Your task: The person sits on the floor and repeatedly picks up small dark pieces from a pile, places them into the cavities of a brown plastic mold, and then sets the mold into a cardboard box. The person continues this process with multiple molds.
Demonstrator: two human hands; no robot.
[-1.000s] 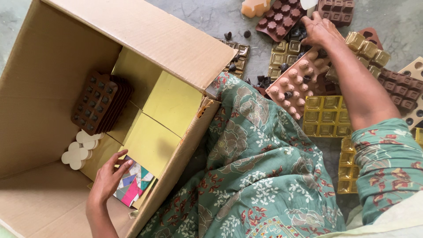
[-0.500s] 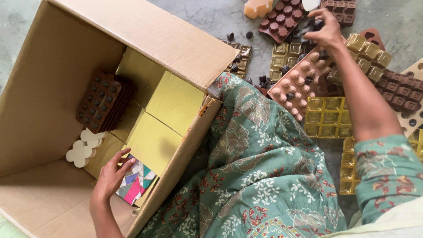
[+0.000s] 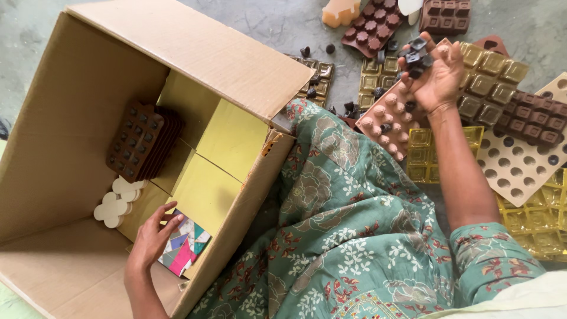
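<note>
The right hand [image 3: 436, 74] is raised palm-up over the floor clutter, its fingers curled and closed around a small cluster of dark chocolate pieces [image 3: 416, 58]. The pieces are small, blocky and near-black with a dull grey sheen; several sit at the fingertips, pressed together, above a pale pink mould [image 3: 391, 120] whose rounded domes face up. More loose dark pieces lie scattered on the grey floor [image 3: 277, 23] and between the moulds. Around the hand lie gold plastic trays [image 3: 490, 77] with square cells, brown silicone moulds [image 3: 534, 120], and a cream tray [image 3: 520, 168] with round holes. The left hand [image 3: 150, 239] is inside the open cardboard box [image 3: 65, 136] on the person's left, fingers slightly spread and resting on the edge of a small card with multicoloured geometric patches [image 3: 186, 248], not clamped on it. The box holds yellow flat boxes [image 3: 230, 139], a stack of brown moulds [image 3: 139, 142] standing on edge against the wall, and cream clover-shaped pieces [image 3: 115, 204] beside them. The person's green floral garment [image 3: 348, 224] fills the space between box and trays.
</note>
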